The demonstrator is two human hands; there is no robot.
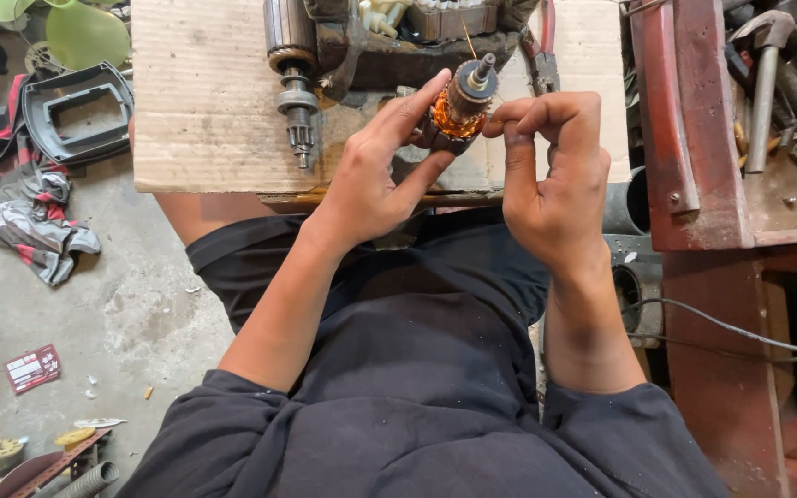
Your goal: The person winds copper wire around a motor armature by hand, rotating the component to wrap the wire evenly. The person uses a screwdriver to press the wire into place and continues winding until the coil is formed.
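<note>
Motor armature (461,103), copper windings showing, shaft end up, held above the near edge of a cardboard sheet (205,101). Left hand (375,175) wraps it from 8 o'clock, thumb and fingers closed around the winding body. Right hand (551,175) at its 3 o'clock, fingertips pinched narrow right at the commutator end; whether they hold a wire, cannot tell. On the cardboard at 10 o'clock of the armature: a second armature (293,74) with a gear-tipped shaft. Red-handled pliers (542,41) at 1 o'clock. Hammer (764,74) on the red bench (694,166), 3 o'clock. Grey plastic frame (80,111) on the floor, 9 o'clock.
</note>
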